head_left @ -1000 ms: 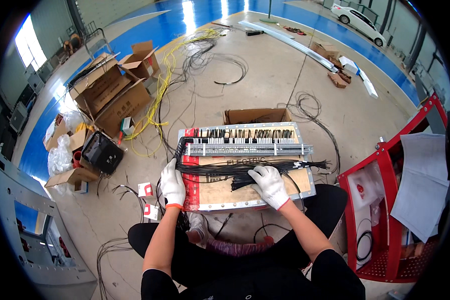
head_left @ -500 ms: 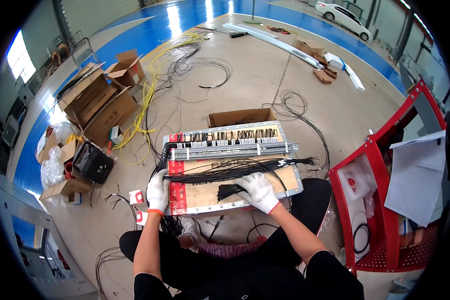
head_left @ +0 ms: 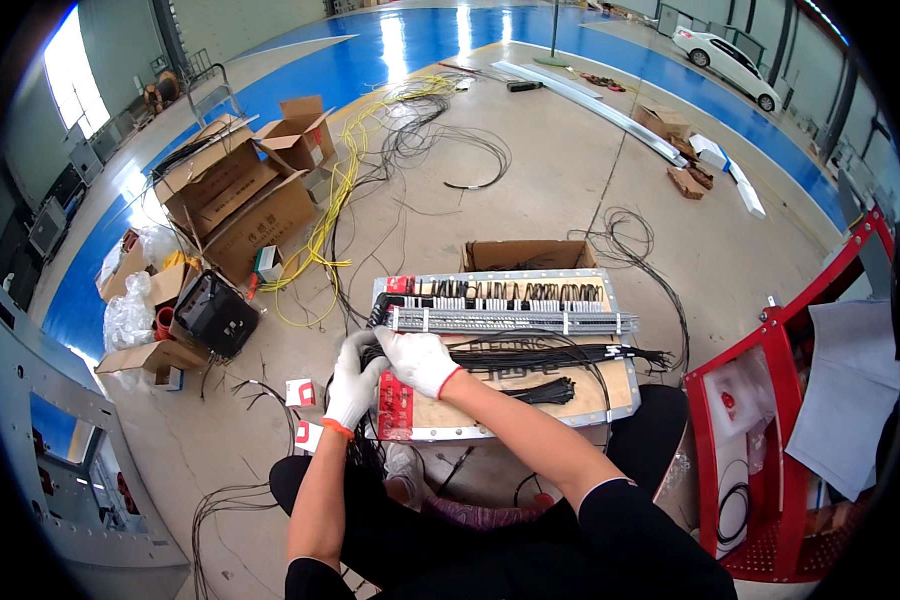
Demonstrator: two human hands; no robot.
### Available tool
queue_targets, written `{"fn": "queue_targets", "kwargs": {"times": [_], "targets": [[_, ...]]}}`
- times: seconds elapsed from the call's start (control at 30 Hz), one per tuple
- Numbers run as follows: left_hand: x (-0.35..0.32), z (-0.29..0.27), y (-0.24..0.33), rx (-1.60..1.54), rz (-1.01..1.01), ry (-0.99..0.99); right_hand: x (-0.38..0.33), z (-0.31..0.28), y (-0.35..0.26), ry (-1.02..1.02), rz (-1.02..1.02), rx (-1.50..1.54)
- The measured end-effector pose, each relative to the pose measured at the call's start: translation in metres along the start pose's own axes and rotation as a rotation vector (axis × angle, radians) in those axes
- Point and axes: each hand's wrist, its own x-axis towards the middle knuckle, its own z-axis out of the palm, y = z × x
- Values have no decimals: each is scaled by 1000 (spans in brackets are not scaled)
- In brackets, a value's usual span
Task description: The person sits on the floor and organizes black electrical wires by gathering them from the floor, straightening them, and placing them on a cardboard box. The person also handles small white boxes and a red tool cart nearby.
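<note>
A long bundle of black wires [head_left: 540, 358] lies across a wooden crate lid [head_left: 470, 410] with metal edging on my lap. At the bundle's left end, my left hand [head_left: 354, 385] in a white glove is closed around the wires. My right hand [head_left: 420, 361], also gloved, meets it there with fingers pinched together; what they hold is hidden. Nearer me on the lid is a short bunch of black strips, apparently cable ties [head_left: 550, 391]. Beyond the long bundle sit a grey slotted strip [head_left: 510, 322] and a row of small wire loops with white sleeves [head_left: 510, 297].
An open cardboard box [head_left: 525, 254] stands just behind the lid. To the right is a red metal frame [head_left: 785, 400] with papers hanging on it. Cartons [head_left: 260, 225], a black case [head_left: 216, 313] and yellow cable [head_left: 340, 200] lie at left. Loose black wires [head_left: 635, 240] trail over the floor.
My right hand has left the short black bunch and moved left to join my left hand at the wire bundle's end. The bunch stays on the lid. The whole view has shifted slightly.
</note>
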Motion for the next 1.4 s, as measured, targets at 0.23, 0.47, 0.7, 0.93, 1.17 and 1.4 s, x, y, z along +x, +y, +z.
{"fn": "queue_targets", "kwargs": {"times": [0.23, 0.47, 0.7, 0.93, 1.17, 1.4], "targets": [[-7, 3, -37, 437, -365, -168, 6, 16, 22, -319, 252, 174], [3, 31, -1, 813, -455, 32, -10, 29, 26, 57, -160, -140], [11, 37, -21, 1207, -12, 90, -5, 51, 27, -157, 25, -80], [34, 18, -41, 628, -77, 79, -11, 58, 27, -96, 121, -217], [45, 34, -58, 1010, -252, -88, -13, 83, 19, 90, 272, -34], [43, 37, -70, 1134, -235, -47, -7, 83, 17, 114, 299, -64]]}}
